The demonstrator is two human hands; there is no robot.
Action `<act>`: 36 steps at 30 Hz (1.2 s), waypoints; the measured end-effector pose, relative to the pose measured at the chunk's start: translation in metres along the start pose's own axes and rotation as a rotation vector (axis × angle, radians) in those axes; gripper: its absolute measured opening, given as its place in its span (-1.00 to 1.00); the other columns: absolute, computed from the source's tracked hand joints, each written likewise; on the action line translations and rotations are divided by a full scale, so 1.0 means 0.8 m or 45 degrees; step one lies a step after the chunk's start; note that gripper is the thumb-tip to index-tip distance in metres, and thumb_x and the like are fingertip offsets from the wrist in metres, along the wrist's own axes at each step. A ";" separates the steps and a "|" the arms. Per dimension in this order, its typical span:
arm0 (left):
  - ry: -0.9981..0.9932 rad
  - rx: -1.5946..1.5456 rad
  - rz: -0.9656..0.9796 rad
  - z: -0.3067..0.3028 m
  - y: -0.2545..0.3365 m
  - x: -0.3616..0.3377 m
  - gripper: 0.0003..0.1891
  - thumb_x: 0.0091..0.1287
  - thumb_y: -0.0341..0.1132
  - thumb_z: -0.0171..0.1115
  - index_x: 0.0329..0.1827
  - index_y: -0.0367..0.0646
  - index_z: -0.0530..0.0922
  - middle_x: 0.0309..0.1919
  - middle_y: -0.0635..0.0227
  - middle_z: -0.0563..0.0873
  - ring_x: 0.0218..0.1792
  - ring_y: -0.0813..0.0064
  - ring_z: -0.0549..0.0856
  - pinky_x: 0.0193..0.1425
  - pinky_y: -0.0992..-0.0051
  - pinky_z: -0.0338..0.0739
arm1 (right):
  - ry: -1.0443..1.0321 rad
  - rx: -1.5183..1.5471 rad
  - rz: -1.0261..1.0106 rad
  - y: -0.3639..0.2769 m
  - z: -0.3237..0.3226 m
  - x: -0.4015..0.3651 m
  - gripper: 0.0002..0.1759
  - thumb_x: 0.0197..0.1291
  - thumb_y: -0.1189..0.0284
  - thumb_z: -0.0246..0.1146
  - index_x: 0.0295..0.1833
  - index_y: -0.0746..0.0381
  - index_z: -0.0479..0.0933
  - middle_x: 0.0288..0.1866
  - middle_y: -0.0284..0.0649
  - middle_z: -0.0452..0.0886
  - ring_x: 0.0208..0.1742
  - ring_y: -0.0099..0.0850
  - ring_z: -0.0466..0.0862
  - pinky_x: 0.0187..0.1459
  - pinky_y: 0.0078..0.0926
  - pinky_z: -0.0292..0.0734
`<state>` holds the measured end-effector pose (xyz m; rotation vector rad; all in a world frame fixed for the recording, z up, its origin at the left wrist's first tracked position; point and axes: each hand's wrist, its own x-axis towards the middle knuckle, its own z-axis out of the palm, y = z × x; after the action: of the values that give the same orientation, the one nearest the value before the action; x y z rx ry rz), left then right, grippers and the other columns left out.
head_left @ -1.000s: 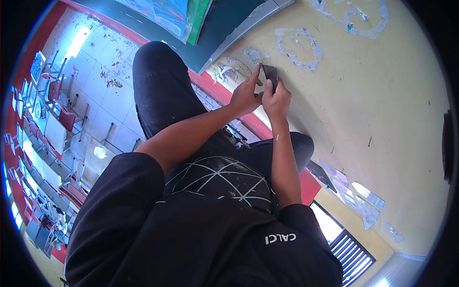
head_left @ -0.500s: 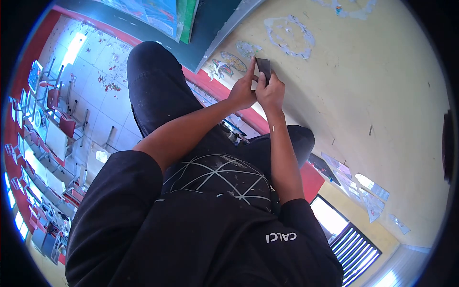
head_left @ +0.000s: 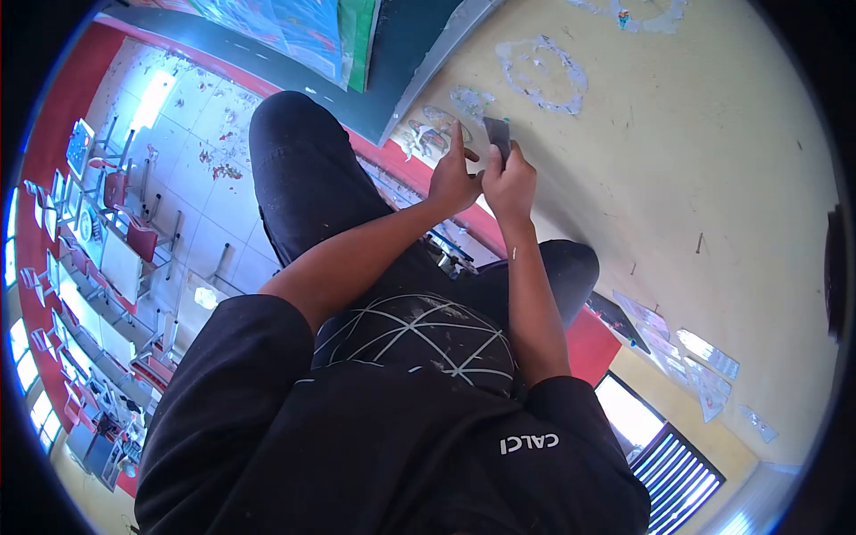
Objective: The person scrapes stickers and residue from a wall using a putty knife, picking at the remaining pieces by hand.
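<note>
A dark, flat, rectangular piece [head_left: 497, 132] stands out of my right hand [head_left: 511, 183], with its far end against the cream wall [head_left: 642, 169]. The thumb and fingers of that hand are closed on it. Just left of it is my left hand [head_left: 455, 178], its index finger stretched out and its thumb apart, holding nothing visible. This finger points at torn paper remnants [head_left: 430, 138] low on the wall. A pale patch of remnants [head_left: 470, 100] lies beyond the dark piece, and a larger ring of paper scraps [head_left: 542, 75] is farther along the wall.
A dark green board [head_left: 406, 53] with a plastic-covered sheet [head_left: 276, 36] is at the top. Chairs and tables [head_left: 120, 259] stand at the left on a tiled floor [head_left: 192, 143] with scattered debris. A nail [head_left: 700, 242] sticks out of the wall, and paper strips [head_left: 709, 352] hang lower right.
My left index finger has moved away from the dark piece, leaving a gap. My right hand still holds it. The whole view has shifted slightly, with the scene lower and farther right.
</note>
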<state>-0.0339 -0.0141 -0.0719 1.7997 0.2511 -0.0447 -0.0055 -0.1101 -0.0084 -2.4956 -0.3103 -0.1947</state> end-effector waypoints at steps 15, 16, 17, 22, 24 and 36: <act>-0.005 -0.047 0.023 -0.006 0.012 0.013 0.12 0.18 -0.35 0.42 0.62 -0.21 -0.27 -0.08 0.14 0.71 -0.19 0.09 0.76 -0.16 0.26 0.65 | -0.097 -0.170 -0.122 0.011 0.001 0.019 -0.74 0.32 0.34 0.16 -0.13 0.34 0.59 -0.42 0.11 0.67 -0.36 0.09 0.70 -0.29 -0.03 0.59; 0.032 -0.070 0.017 -0.009 0.013 0.016 0.11 0.19 -0.35 0.42 0.62 -0.20 -0.27 -0.08 0.14 0.71 -0.19 0.09 0.76 -0.16 0.27 0.65 | -0.110 -0.170 -0.120 0.008 -0.003 0.019 -0.74 0.32 0.33 0.16 -0.13 0.33 0.59 -0.41 0.11 0.67 -0.35 0.08 0.70 -0.29 -0.03 0.59; 0.066 -0.095 0.006 -0.010 0.015 0.017 0.11 0.19 -0.34 0.41 0.62 -0.19 -0.27 -0.08 0.14 0.71 -0.18 0.09 0.76 -0.16 0.27 0.65 | -0.127 -0.172 -0.115 0.005 -0.005 0.019 -0.74 0.32 0.33 0.16 -0.13 0.33 0.59 -0.41 0.10 0.67 -0.35 0.08 0.70 -0.29 -0.03 0.60; 0.087 -0.077 0.043 -0.014 0.017 0.022 0.10 0.20 -0.40 0.37 0.63 -0.15 -0.31 0.03 0.05 0.69 -0.08 -0.01 0.74 -0.03 0.26 0.65 | -0.071 -0.226 -0.120 -0.002 0.014 0.029 -0.73 0.33 0.31 0.14 -0.11 0.31 0.59 -0.39 0.10 0.68 -0.34 0.08 0.71 -0.27 -0.01 0.61; 0.055 -0.031 0.038 -0.013 0.015 0.022 0.12 0.19 -0.35 0.38 0.63 -0.14 -0.32 0.05 0.03 0.69 -0.07 -0.03 0.74 -0.03 0.23 0.63 | -0.064 -0.236 -0.105 -0.004 0.023 0.032 -0.73 0.33 0.31 0.14 -0.10 0.30 0.58 -0.39 0.10 0.69 -0.34 0.08 0.71 -0.26 0.00 0.61; 0.072 0.010 0.054 -0.010 0.010 0.026 0.15 0.15 -0.39 0.40 0.62 -0.17 -0.32 0.06 -0.01 0.70 -0.05 -0.04 0.73 0.01 0.23 0.61 | -0.104 -0.114 -0.074 0.006 0.024 0.043 -0.68 0.30 0.24 0.16 -0.14 0.30 0.60 -0.33 0.16 0.67 -0.20 0.13 0.69 -0.09 0.02 0.57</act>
<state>-0.0128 -0.0052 -0.0661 1.8150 0.2531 0.0354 0.0304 -0.0962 -0.0192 -2.5894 -0.4169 -0.1333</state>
